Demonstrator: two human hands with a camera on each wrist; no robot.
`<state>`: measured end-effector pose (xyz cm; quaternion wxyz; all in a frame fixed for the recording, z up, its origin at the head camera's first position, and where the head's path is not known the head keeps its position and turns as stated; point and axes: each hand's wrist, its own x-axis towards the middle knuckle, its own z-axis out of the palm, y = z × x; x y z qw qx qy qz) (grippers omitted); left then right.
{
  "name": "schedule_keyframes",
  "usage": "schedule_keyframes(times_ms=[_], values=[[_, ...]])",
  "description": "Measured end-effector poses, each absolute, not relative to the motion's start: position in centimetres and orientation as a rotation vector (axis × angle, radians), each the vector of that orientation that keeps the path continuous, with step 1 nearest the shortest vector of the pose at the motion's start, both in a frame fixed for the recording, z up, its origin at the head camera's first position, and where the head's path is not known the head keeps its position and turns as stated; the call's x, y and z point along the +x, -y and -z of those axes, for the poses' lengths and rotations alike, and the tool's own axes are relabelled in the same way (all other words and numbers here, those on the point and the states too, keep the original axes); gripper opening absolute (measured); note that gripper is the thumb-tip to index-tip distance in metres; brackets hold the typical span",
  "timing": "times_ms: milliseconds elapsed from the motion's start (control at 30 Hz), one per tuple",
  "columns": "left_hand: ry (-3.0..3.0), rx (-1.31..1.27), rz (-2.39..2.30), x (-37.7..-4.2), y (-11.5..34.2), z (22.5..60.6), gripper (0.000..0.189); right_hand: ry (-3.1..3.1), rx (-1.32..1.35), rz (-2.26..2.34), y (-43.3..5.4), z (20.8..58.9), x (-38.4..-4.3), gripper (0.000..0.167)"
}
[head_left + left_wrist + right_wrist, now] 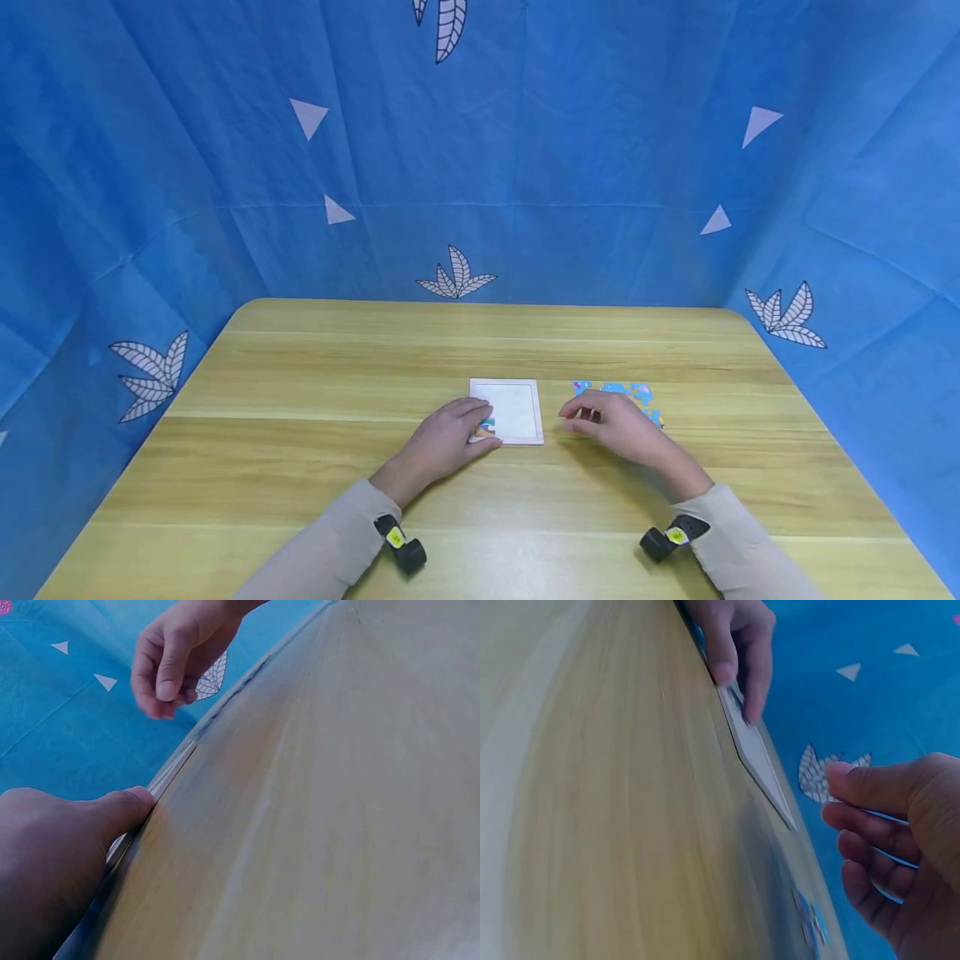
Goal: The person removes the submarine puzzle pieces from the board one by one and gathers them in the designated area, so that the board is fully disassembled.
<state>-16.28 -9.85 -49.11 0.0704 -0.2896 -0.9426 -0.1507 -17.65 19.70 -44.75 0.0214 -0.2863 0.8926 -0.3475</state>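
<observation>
A square white puzzle tray (517, 408) lies flat on the table, with a few colourful pieces (486, 430) in its lower left corner. My left hand (446, 442) holds the tray at its left side, fingers over the surface and thumb at the near edge, partly hiding the fitted pieces. To the right of the tray, my right hand (618, 425) hovers above the table, fingers loosely bent and thumb near the index fingertip; nothing shows between them. Behind and partly under it in the head view lie loose blue puzzle pieces (641, 392), some covered by the hand.
The wood-grain table (337, 350) stretches out on every side of the tray. Blue cloth (570, 150) with white leaf and triangle prints hangs behind and at both sides. Each sleeve carries a small black wrist camera, one on the left (408, 554) and one on the right (657, 546).
</observation>
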Motion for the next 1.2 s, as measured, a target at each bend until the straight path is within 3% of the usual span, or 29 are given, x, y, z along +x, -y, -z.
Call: schedule_keyframes(times_ms=[967, 1200], values=[[2.899, -0.738, 0.306, -16.5, 10.0, 49.2, 0.081, -2.764, -1.055, 0.896, -10.2, 45.6, -19.4, 0.020], [2.891, -0.743, 0.299, -16.5, 10.1, 49.1, 0.081, -2.802, -1.102, 0.817, -9.0, 46.3, -20.0, 0.014]])
